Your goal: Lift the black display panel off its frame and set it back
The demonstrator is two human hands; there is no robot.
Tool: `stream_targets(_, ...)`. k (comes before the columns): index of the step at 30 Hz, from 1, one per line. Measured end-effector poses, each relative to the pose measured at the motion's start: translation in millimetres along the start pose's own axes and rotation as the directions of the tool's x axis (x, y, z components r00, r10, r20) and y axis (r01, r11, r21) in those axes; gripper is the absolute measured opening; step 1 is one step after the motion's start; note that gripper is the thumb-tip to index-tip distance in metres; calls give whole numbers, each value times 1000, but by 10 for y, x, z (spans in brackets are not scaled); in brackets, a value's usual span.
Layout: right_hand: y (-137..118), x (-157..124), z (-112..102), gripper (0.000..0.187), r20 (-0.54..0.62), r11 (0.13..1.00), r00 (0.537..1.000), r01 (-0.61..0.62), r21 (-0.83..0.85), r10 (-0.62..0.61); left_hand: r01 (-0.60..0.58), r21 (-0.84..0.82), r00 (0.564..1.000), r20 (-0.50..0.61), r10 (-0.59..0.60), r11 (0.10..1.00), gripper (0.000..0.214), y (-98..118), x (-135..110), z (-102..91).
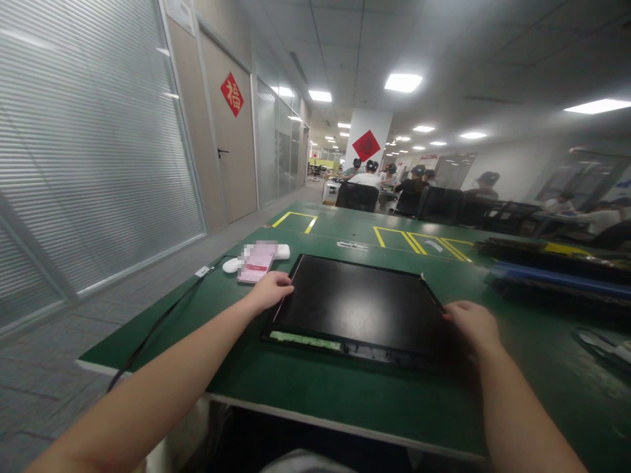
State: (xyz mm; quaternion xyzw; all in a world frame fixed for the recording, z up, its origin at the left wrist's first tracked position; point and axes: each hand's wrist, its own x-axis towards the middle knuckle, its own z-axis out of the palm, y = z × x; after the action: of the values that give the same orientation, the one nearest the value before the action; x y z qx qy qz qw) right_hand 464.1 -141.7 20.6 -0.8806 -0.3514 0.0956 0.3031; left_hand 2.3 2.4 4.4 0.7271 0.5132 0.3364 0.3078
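Observation:
A flat black display panel (359, 303) lies on the green work table (315, 387) in front of me, with a green circuit strip along its near edge. My left hand (270, 289) curls over the panel's left edge, fingers closed on it. My right hand (472, 323) grips the panel's right edge, fingers bent round it. Both forearms reach in from the bottom of the view.
A pink phone (256, 263) and a white device (229, 265) with a black cable lie left of the panel. Stacked dark panels (547, 269) sit at the right. Yellow floor-style markings cross the far table. Several people sit at desks beyond. A glass wall runs along the left.

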Motion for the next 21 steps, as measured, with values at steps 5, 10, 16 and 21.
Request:
stream_targets(5, -5, -7, -1, 23, -15, 1000, 1000, 15, -9, -15, -47, 143, 999, -12, 49, 989, 17, -16, -12, -4)
stream_targets(10, -17, -17, -2, 22, -29, 999, 999, 31, -22, -32, -71, 187, 997, -16, 76, 980, 18, 2, -14, -16)
stream_targets(16, -29, -31, -10, 24, -22, 1000, 999, 25, -2, -25, -90, 228, 996, 10, 90, 969, 20, 74, -28, -26)
stream_targets(21, -35, -43, -19, 23, -19, 1000, 999, 30, -8, -30, -96, 261, 995, 10, 97, 960, 27, 93, -22, -44)
